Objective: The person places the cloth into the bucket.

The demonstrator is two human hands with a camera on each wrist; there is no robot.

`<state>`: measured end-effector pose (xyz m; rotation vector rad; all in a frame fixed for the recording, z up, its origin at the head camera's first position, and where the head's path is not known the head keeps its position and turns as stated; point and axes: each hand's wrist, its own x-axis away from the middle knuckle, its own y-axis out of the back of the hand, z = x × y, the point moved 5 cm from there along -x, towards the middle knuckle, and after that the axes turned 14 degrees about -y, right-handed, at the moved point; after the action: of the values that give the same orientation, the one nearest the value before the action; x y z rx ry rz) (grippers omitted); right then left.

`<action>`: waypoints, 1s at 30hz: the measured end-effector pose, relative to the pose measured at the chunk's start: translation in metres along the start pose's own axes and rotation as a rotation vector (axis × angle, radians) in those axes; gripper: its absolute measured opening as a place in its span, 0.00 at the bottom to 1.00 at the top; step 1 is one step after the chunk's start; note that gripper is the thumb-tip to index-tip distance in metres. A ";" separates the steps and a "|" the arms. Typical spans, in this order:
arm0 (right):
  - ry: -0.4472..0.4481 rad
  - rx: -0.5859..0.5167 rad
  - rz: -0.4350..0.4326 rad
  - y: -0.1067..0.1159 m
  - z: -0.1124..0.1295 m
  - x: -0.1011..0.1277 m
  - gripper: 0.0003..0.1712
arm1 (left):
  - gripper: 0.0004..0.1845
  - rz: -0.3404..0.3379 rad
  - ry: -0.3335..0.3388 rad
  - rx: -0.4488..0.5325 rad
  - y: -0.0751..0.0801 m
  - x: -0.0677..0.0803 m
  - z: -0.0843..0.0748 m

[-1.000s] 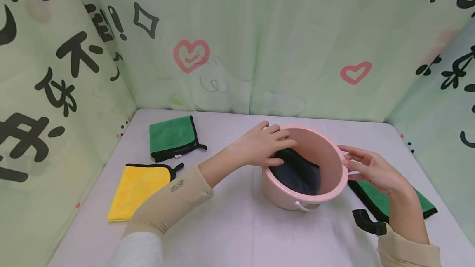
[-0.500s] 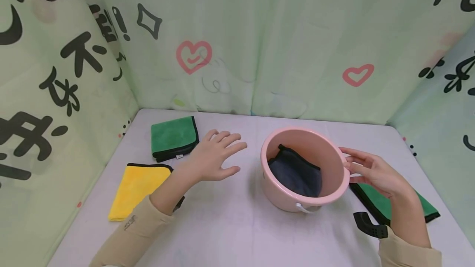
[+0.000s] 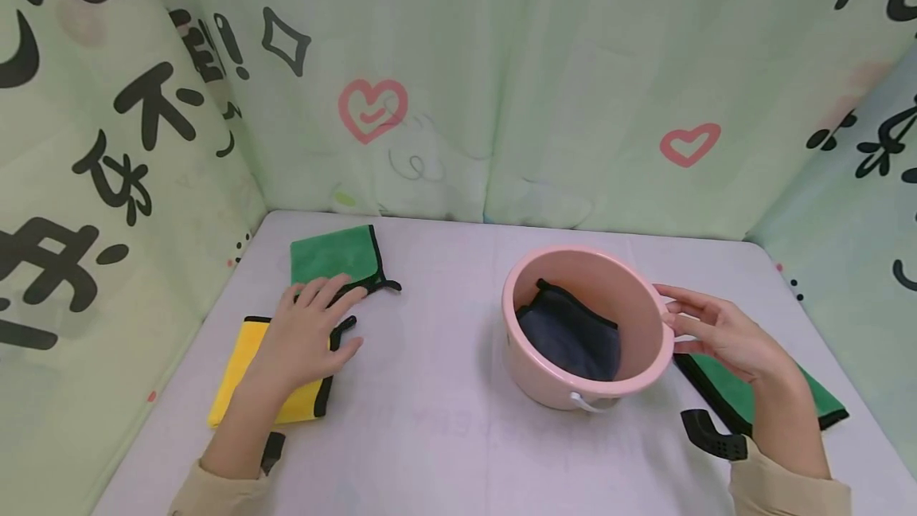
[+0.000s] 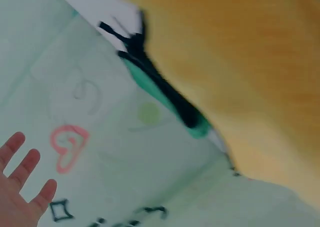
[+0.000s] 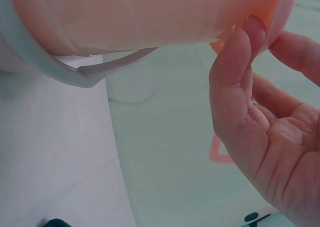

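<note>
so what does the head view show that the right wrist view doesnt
Only the head view shows the left hand lying flat on the yellow cloth, the green cloth behind it, and the dark cloth inside the pink bucket. Only the right wrist view shows the bucket's outer wall from close below, with its pale handle. Both show the right hand with fingers touching the bucket's rim.

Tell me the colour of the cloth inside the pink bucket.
Dark grey cloth with black edging, best seen in the head view.
</note>
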<state>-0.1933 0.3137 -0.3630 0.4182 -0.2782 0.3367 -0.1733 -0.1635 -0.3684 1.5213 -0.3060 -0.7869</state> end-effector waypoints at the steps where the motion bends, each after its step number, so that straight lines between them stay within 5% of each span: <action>1: -0.002 0.003 -0.004 0.000 0.000 0.000 0.25 | 0.30 0.003 0.029 0.008 -0.002 0.008 0.004; 8: -0.008 0.017 -0.018 0.000 -0.001 0.000 0.26 | 0.32 0.041 0.193 0.062 -0.014 0.056 0.021; 14: 0.004 0.013 -0.012 0.000 -0.001 0.000 0.26 | 0.35 0.100 0.254 0.081 -0.025 0.085 0.029; 30: 0.002 0.019 -0.024 0.000 0.000 0.000 0.26 | 0.42 0.276 0.334 0.219 -0.043 0.122 0.036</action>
<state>-0.1934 0.3138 -0.3633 0.4396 -0.2676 0.3161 -0.1188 -0.2614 -0.4421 1.7390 -0.3504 -0.2804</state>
